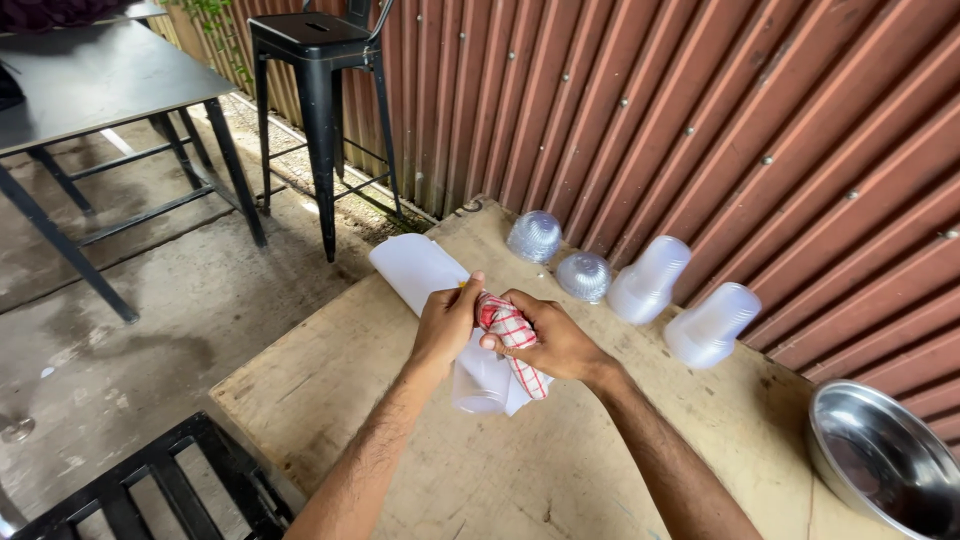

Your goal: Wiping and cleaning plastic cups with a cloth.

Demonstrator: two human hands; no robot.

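Clear plastic cup [480,385] lies sideways over the worn wooden tabletop [330,390], my left hand [447,322] closed around it to steady it. My right hand [548,340] grips the red-and-white checked cloth [512,335], pressed against the cup, wrists angled inward; more clear cup stacks [680,300] rest near the corrugated wall.

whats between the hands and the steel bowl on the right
Bare wooden tabletop between the right hand and steel bowl; the head view shows nothing lying there.

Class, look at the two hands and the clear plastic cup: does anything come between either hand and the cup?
Yes: a red-checked cloth lies between the right hand and the clear plastic cup. The left hand grips the cup directly.
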